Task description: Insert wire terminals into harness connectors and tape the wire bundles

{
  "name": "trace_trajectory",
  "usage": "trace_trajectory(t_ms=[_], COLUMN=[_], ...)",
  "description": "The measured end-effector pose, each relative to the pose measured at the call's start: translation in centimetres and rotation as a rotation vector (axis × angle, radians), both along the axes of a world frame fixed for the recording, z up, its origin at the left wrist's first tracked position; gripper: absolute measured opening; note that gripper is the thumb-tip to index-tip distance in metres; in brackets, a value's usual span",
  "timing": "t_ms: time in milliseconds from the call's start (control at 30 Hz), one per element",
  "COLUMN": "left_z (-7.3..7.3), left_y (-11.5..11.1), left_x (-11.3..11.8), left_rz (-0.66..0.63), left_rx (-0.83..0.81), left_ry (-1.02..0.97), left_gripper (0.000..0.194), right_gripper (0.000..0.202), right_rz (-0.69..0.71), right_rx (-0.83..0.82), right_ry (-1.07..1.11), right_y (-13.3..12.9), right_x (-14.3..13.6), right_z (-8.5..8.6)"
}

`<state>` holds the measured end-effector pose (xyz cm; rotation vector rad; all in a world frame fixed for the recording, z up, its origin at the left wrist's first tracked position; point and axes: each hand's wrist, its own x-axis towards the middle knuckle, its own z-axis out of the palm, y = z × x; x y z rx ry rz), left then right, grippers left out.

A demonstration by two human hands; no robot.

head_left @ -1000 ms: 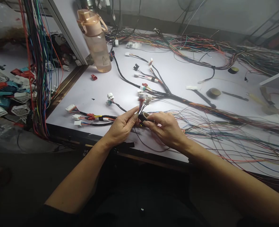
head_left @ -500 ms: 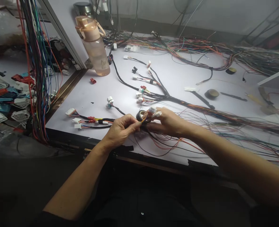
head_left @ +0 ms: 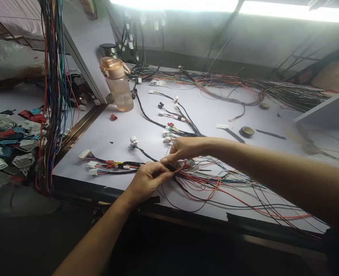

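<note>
My left hand (head_left: 150, 180) is closed in a pinch on the wires of a harness branch near the table's front edge. Above it my right hand (head_left: 183, 148) bends down, fingers closed on black tape (head_left: 171, 167) at the same spot; the fingers partly hide the tape. A whitish connector (head_left: 190, 164) with orange wires lies just right of the fingertips. Left of my hands, branches end in a white multi-pin connector (head_left: 85, 154), red connectors (head_left: 110, 164) and smaller white plugs (head_left: 92, 172). Another white connector (head_left: 133, 142) sits on a black-wrapped branch behind them.
A second harness (head_left: 186, 133) with several plugs lies behind my hands. A peach water bottle (head_left: 119, 90) stands at the back left, near a red connector (head_left: 113, 117). A tape roll (head_left: 247, 132) lies right. Hanging wires (head_left: 54, 96) and piled connectors (head_left: 22, 161) are left.
My right hand has turned over and moved from the right of the pinch to above it, bringing the tape along. The left hand keeps its pinch. The camera view has tilted upward.
</note>
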<state>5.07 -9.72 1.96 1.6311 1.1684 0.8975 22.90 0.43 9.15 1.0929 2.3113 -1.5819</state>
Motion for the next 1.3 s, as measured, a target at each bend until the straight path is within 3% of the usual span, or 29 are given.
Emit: trace_trajectory(t_ms=[133,233,367,467,567,633,733,833,967,1100,1300], left_z=[0.1,0.1,-0.2,-0.5,-0.6,-0.5,0.0,0.5,0.4,-0.2,-0.3], left_y=[-0.1,-0.2,0.0,0.2,0.2,0.2,0.2,0.3,0.4,0.4,0.1], left_x=[0.5,1.0,1.2,1.0,0.8,0.6,0.2,-0.1,0.0,0.2,-0.2], left_rz=[0.038,0.114,0.165,0.170,0.170,0.146,0.103,0.057,0.094,0.135,0.030], left_rx=[-0.005,-0.019,-0.075,-0.042,-0.019,-0.038,-0.101,-0.164,-0.199,-0.194,-0.161], left_ry=[-0.023,-0.090,-0.184,-0.205,-0.203,-0.197,-0.201,-0.239,-0.289,-0.280,-0.263], left_gripper=[0.023,0.023,0.019,0.014,0.014,0.015,0.018,0.026,0.032,0.026,0.026], right_gripper=[0.022,0.012,0.012,0.023,0.029,0.024,0.030,0.031,0.035,0.036,0.036], right_rz=[-0.044,0.017,0.214,0.274,0.133,-0.073,-0.391,-0.528,-0.426,-0.309,-0.057], right_rx=[0.080,0.427,0.882,1.057,1.167,1.109,0.826,0.605,0.528,0.372,0.097], right_ry=[-0.079,-0.096,0.066,0.088,0.042,0.076,0.241,0.349,0.488,0.462,0.346], right_y=[-0.5,-1.3,-3.2,-5.4,-8.6,-10.5,-12.2,-12.1,-11.4,-10.9,-8.4], right_x=[-0.8,-0.7,0.0,0.7,0.7,0.2,-0.8,-1.1,0.4,2.7,5.0], right_z=[0.8,1.6,2.4,1.8,0.0,-1.4,-3.0,-3.6,-3.6,-3.5,-3.0])
